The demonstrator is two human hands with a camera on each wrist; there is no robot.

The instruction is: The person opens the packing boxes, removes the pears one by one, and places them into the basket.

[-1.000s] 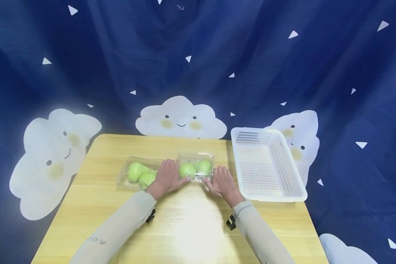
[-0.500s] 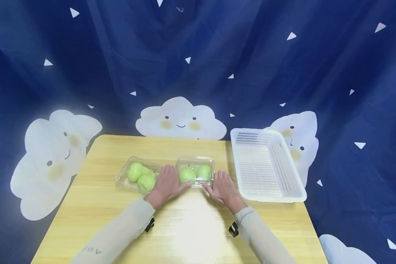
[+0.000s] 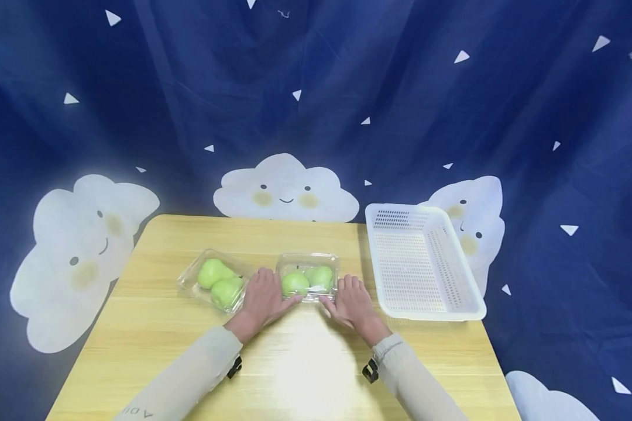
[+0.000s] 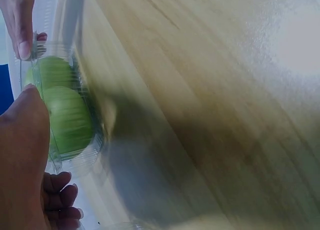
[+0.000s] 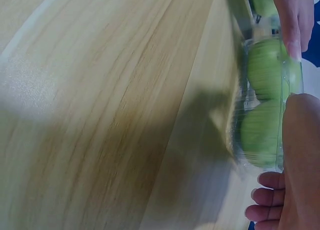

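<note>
A clear plastic fruit box (image 3: 308,258) with two rounded green fruits (image 3: 320,277) in it lies mid-table. My left hand (image 3: 264,297) holds its left end and my right hand (image 3: 354,303) its right end. In the left wrist view, the left thumb presses the rim of the box and the fingers curl at its end. The right wrist view has the right hand gripping the opposite end the same way, thumb on the rim. Just left of my left hand lies a second clear plastic box (image 3: 191,280) holding two green pears (image 3: 226,292), turned at an angle.
A white perforated plastic basket (image 3: 479,292) stands at the right of the wooden table (image 3: 305,374), close beside my right hand. Behind the table hangs a dark blue curtain (image 3: 274,70) with cloud and triangle prints.
Both hands and the middle fruit box have come a little closer to me. The left box of pears has shifted slightly left and turned. The basket has stayed put.
</note>
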